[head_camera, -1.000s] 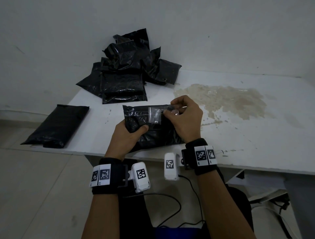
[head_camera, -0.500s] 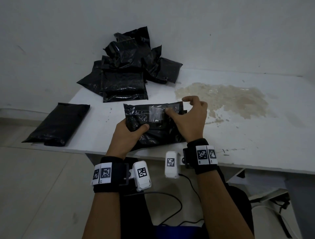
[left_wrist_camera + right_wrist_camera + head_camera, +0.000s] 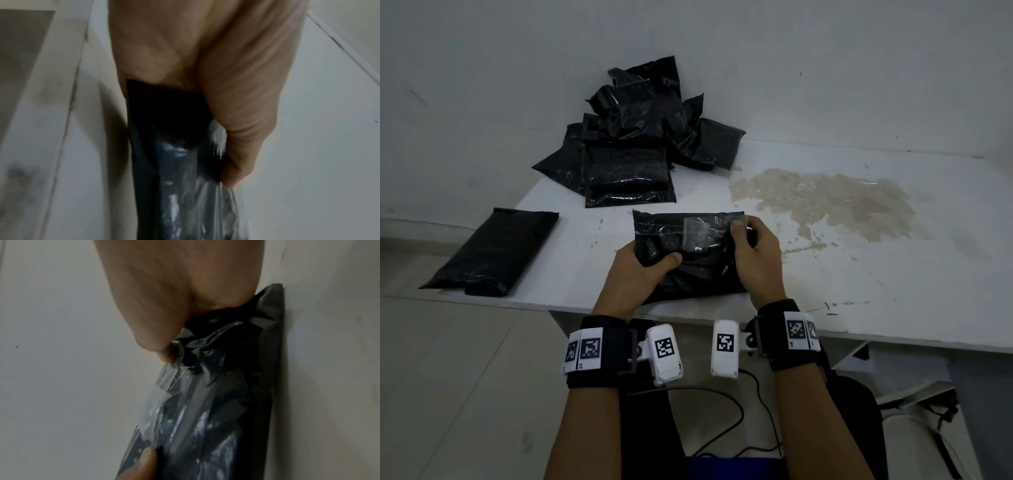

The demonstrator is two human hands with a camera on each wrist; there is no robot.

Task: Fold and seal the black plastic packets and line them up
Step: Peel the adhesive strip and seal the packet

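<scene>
One white bench (image 3: 859, 274) fills most of the head view, set against a pale wall (image 3: 825, 68), with a wide brownish stain (image 3: 825, 202) spread over its right half. At the far left of the bench, against the wall, a heap of black packets (image 3: 640, 144) lies loosely piled, some flat and some crumpled on top. A single folded packet (image 3: 493, 253) lies apart at the near left corner of the bench, slanted, with one end at the edge.

Near the front edge, between the heap and the person, the held packet (image 3: 688, 260) rests on the bench, its far edge folded over and crossed by a strip of clear tape (image 3: 698, 229). The left hand (image 3: 640, 274) grasps the packet's near left part, thumb on top and pointing right, the fingers hidden beneath; in the left wrist view the thumb (image 3: 242, 146) presses down on the glossy plastic (image 3: 180, 186). The right hand (image 3: 756, 253) grips the packet's right end, its thumb pressing on the tape at the fold and the fingers curled round the edge. In the right wrist view that thumb (image 3: 156, 331) pinches wrinkled plastic and clear tape (image 3: 156, 399) together, and the tip of the left thumb shows at the bottom.

Both wrists wear black bands (image 3: 606, 346) carrying white blocks with square coded markers. A dark cable (image 3: 722, 411) loops below the bench.
</scene>
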